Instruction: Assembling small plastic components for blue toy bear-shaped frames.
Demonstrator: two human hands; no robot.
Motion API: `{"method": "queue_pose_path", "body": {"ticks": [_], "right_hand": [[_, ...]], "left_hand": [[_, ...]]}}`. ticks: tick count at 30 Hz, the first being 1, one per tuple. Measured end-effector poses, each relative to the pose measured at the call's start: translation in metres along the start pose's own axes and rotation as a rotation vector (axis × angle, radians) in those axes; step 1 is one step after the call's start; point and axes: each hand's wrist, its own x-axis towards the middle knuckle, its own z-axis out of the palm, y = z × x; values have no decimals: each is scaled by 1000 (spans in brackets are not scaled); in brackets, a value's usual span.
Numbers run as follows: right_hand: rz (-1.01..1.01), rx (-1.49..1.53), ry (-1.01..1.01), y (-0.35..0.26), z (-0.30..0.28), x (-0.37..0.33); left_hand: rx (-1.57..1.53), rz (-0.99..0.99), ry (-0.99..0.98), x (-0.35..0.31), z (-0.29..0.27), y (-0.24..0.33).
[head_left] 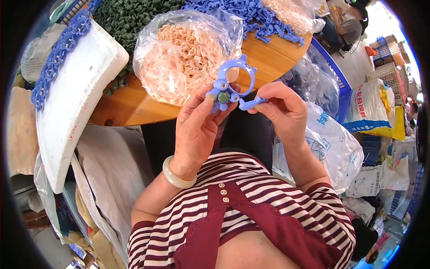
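Note:
Above the table's near edge, my left hand [193, 127] is closed on a periwinkle-blue plastic toy figure [221, 84]. Its upper part is an open ring with small rounded ears, and a dark green round piece [223, 97] sits in its middle. Between thumb and fingers, my right hand [289, 112] pinches a small bent blue plastic piece [251, 104], shaped like a limb. The bent end of that piece lies close beside the figure's right side; whether the two touch I cannot tell. My left fingers partly hide the figure's lower part.
On the wooden table [121, 106] stands a clear bag of peach plastic parts [192, 56]. Heaps of dark green parts [130, 27] and blue parts [255, 20] lie behind. A white foam board [83, 80] leans at left; a blue crate [346, 96] and white plastic sack [336, 148] are at right.

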Motion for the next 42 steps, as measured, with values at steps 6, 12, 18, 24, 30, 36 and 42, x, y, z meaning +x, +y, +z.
{"method": "queue_pose_path", "body": {"ticks": [6, 12, 18, 24, 30, 36, 42], "right_hand": [[24, -19, -10, 0, 2, 2], [48, 48, -12, 1, 2, 2], [110, -11, 72, -3, 7, 0], [176, 6, 106, -1, 10, -1], [27, -98, 76, 11, 11, -1], [50, -134, 32, 15, 10, -1], [142, -346, -81, -2, -16, 25]], "left_hand": [[19, 12, -38, 1, -2, 1], [37, 36, -63, 0, -6, 0], [86, 100, -113, -2, -7, -2], [153, 166, -147, -5, -8, -4], [197, 172, -72, -6, -5, -5], [170, 156, 10, -7, -5, -6], [78, 99, 40, 2, -4, 3]]}}
